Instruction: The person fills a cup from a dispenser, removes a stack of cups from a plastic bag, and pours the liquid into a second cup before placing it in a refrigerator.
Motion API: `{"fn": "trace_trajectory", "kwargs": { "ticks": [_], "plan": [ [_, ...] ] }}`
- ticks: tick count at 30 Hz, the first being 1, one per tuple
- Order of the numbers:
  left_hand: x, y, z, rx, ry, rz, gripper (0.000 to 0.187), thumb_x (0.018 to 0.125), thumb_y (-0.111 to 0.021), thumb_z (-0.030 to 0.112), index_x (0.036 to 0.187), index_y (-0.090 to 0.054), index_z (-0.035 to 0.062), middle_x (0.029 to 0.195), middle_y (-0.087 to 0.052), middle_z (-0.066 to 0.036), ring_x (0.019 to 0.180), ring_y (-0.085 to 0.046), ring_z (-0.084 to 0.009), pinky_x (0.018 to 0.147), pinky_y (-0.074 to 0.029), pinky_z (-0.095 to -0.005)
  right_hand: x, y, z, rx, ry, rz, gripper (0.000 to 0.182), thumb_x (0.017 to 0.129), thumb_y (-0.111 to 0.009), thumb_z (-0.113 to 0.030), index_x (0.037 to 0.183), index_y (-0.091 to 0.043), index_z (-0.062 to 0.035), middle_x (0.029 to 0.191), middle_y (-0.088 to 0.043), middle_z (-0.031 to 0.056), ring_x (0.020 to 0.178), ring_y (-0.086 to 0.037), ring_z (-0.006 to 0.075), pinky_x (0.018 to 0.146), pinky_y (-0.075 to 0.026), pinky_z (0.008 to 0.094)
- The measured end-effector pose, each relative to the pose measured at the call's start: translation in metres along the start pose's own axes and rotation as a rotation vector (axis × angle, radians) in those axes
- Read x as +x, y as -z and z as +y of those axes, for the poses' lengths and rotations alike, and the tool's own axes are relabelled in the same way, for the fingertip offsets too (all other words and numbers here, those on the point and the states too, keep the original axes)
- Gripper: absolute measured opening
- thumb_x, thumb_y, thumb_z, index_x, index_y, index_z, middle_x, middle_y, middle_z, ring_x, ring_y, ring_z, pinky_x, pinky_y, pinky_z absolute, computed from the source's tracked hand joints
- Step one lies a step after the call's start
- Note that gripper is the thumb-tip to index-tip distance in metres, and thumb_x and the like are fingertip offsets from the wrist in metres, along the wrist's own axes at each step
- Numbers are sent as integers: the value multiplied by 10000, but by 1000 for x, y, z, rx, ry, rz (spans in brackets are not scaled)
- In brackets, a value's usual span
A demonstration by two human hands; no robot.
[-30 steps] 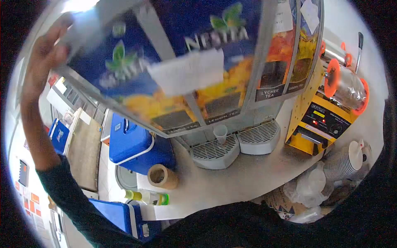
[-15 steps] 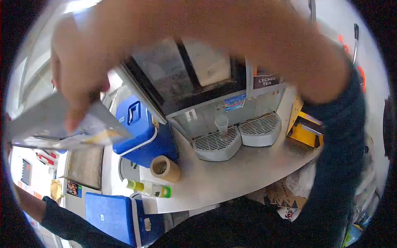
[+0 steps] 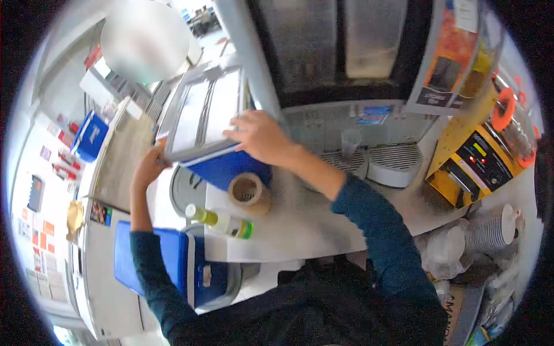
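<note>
Both my hands are on a flat grey rectangular lid (image 3: 216, 109) with a dark ridge down its middle. It lies tilted over a blue cooler box (image 3: 222, 172) beside the drink dispenser (image 3: 314, 46). My left hand (image 3: 151, 167) grips the lid's near left corner. My right hand (image 3: 259, 135) has its fingers curled over the right edge. How far the lid rests on the cooler cannot be seen. Just in front stand a brown hollow cylinder (image 3: 258, 200) and a bottle with a green label (image 3: 222, 222), lying on its side.
A clear cup (image 3: 350, 141) stands on the dispenser's left drip tray, beside the right drip tray (image 3: 395, 164). Further right are a yellow sealing machine (image 3: 479, 167) and stacked cups (image 3: 490, 228). A second blue cooler (image 3: 153, 254) sits lower left.
The grey lid has come from the left, close to the camera, to above the blue cooler. My right arm has lowered from across the view. The camera view has shifted.
</note>
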State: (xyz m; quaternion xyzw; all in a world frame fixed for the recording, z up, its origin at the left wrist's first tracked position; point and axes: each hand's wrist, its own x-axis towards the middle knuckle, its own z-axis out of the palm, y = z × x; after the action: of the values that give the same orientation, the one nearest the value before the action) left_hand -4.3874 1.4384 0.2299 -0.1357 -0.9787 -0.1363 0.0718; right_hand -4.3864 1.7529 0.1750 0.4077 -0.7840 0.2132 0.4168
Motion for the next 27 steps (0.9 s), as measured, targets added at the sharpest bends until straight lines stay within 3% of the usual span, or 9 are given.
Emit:
{"fn": "trace_trajectory", "kwargs": {
  "ticks": [3,6,9,11,14,17,19,20,27],
  "plan": [
    [3,-12,7,-152,-110,147,401,588,-685,-5,963,-544,17,823,-579,-92,735,-521,-171,689,-427,-285,-52,24,-10,133,-42,131,219,688,-638,-115,902,-599,-90,889,-554,57,892,-510,226,737,-406,348],
    [15,-24,-31,-189,-131,64,451,582,-707,19,1002,-543,36,855,-578,-80,777,-532,-173,729,-425,-293,-148,34,-17,79,-173,161,248,674,-634,-55,917,-587,-61,904,-527,52,855,-501,234,757,-408,360],
    [10,-18,-44,-92,-206,42,450,624,-685,34,1042,-520,34,948,-567,-105,915,-535,-207,820,-399,-307,-233,35,-12,-100,-586,288,376,679,-664,-97,1027,-530,-49,959,-495,79,893,-479,245,770,-393,367],
    [-5,8,13,12,-131,119,443,669,-655,39,1081,-494,12,1039,-544,-119,1014,-498,-215,878,-366,-308,-250,39,-3,-88,-838,369,523,667,-695,-139,1115,-446,-39,1019,-467,115,942,-455,261,796,-383,379],
    [-24,21,55,61,-206,401,353,701,-613,30,1037,-509,0,1083,-526,-126,1047,-479,-230,905,-345,-337,-247,27,24,37,-1043,494,786,623,-748,-196,1230,-281,-19,1186,-366,192,1094,-370,300,855,-359,392],
    [-55,13,101,-104,-248,512,285,708,-586,25,986,-523,8,1074,-528,-131,1032,-487,-264,899,-352,-367,-233,13,56,-80,-1015,494,719,632,-746,-188,1196,-337,-11,1196,-416,188,1107,-410,292,858,-374,365],
    [-72,-4,117,-242,-321,507,249,701,-575,20,947,-532,17,1040,-541,-140,1012,-498,-283,890,-361,-383,-240,9,66,181,-1109,510,671,648,-737,-184,1182,-369,-14,1155,-471,175,1069,-462,278,827,-401,348],
    [-80,-13,124,-246,-328,488,222,690,-578,16,908,-539,18,1008,-552,-143,986,-510,-282,870,-375,-379,-239,9,72,316,-1145,516,647,656,-732,-182,1175,-385,-15,1135,-499,168,1050,-487,271,812,-414,339],
    [-98,-66,164,-405,-332,231,183,628,-638,-16,795,-566,7,922,-586,-132,871,-548,-252,762,-412,-339,-202,39,87,83,-944,654,558,671,-724,-179,1131,-475,15,1013,-560,152,910,-553,242,757,-441,321]
  ]
}}
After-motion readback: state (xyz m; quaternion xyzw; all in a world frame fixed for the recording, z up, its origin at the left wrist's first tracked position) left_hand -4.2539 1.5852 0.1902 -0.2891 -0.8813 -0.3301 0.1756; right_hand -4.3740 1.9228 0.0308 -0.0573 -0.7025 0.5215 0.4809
